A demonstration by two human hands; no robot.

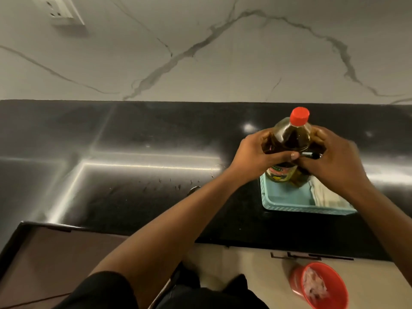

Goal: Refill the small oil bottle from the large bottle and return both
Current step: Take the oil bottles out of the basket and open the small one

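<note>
The large oil bottle point(289, 136), with a red cap and dark golden oil, stands upright at the far end of a light blue basket point(287, 206) on the black counter. My left hand point(256, 156) grips its left side, thumb across the front. My right hand point(338, 159) is curled against the bottle's right side. It seems to hold the small oil bottle point(299, 180), whose oil-filled base shows in the basket and whose black top pokes out by my thumb. Most of the small bottle is hidden by my hands.
A folded white cloth point(327, 195) lies in the right part of the basket. The glossy black counter point(133, 141) stretches left, backed by a marble wall with a socket point(60, 10). On the floor at the lower right stands a red bucket point(321, 286).
</note>
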